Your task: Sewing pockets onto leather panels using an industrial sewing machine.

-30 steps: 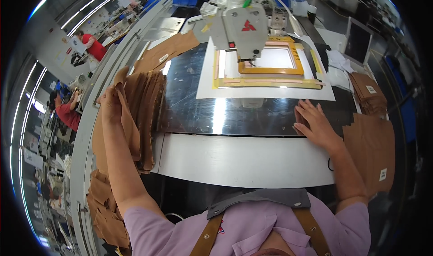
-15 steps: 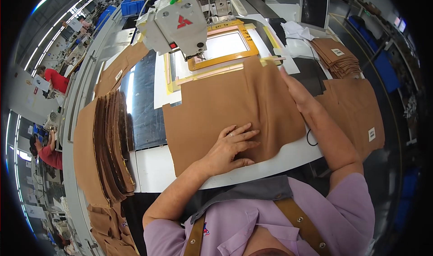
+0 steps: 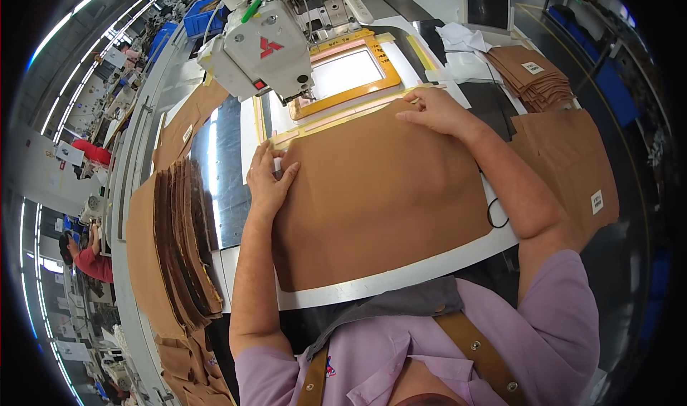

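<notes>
A large brown fabric panel (image 3: 379,198) lies spread on the white work surface in front of me, its far edge at the yellow-edged template. At the panel's far left corner, my left hand (image 3: 268,181) rests with thumb and fingers apart, the thumb on the cloth. My right hand (image 3: 440,111) has its thumb and forefinger bent together on the far right edge of the panel. Just beyond stands a white sewing machine head (image 3: 268,52), beside an orange-yellow rectangular frame (image 3: 390,77).
Brown fabric pieces stand stacked to the left (image 3: 168,248), with another folded stack (image 3: 529,77) at the far right. A labelled brown panel (image 3: 572,170) hangs by my right arm. A white crumpled cloth (image 3: 461,37) lies behind. Other people work far left.
My left hand has moved from the panel's middle to its far left corner. My right hand has shifted left along the far edge. The fold on the right has been flattened.
</notes>
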{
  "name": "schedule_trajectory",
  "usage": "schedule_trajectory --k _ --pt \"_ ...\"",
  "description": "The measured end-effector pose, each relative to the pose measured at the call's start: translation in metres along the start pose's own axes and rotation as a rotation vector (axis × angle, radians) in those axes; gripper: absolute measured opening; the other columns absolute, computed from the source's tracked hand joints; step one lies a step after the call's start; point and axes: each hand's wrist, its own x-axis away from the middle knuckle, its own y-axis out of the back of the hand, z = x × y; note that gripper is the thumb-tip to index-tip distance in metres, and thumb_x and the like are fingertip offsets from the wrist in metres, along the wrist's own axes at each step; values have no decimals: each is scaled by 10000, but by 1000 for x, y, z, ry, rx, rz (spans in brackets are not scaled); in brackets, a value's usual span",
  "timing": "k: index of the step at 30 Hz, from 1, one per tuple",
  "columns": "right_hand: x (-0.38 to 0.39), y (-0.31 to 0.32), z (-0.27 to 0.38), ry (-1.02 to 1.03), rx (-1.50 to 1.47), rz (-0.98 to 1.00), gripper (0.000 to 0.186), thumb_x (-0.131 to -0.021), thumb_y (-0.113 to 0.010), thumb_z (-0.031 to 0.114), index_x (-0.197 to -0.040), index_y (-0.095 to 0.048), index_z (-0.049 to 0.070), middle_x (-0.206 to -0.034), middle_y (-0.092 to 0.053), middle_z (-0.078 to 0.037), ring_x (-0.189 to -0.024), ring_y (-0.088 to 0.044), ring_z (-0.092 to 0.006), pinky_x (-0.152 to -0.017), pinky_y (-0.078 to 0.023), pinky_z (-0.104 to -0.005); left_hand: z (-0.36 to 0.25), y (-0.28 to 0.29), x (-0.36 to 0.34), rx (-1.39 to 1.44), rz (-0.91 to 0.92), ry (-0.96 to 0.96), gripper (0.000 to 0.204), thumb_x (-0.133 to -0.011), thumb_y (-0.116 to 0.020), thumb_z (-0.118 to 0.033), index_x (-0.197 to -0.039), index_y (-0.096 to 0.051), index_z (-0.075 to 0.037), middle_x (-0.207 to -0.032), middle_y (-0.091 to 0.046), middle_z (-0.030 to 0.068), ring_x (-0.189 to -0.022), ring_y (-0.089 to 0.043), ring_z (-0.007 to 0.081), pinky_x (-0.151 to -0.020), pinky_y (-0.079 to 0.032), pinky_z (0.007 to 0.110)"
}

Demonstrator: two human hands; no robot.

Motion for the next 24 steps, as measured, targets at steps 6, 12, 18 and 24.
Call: schedule_trajectory --k 6,12,18,24 --pt "0 -11 -5 120 67 -169 347 -921 -759 318 -951 -679 -18 -903 -725 -174 -863 -711 -313 -768 -540 -404 -19 10 0 242 13 282 266 -858 -873 -191 -890 -675 -17 -831 -688 48 -699 -577 116 -576 -453 273" --pt "-11 12 0 -32 381 -142 349 -923 -740 385 -911 -694 39 -905 -734 -137 -881 -716 -315 -769 -547 -434 -20 8 -31 385 -8 372 237 -899 -827 -228 -896 -738 -8 -570 -571 -20 -512 -459 66 -506 -384 285" --pt "-39 18 -9 6 431 -216 343 -905 -758 349 -793 -667 38 -747 -685 -122 -713 -665 -275 -675 -507 -401 -16 6 -73 111 131 382 292 -862 -793 -338 -900 -770 -50 -621 -645 20 -549 -594 142 -558 -474 335" --pt "-79 26 -19 -79 405 -193 253 -860 -754 330 -788 -689 97 -805 -727 -80 -808 -703 -277 -746 -549 -415 -9 -2 -109 50 218 341 259 -808 -766 -281 -885 -773 -34 -699 -694 60 -607 -638 168 -612 -518 337"
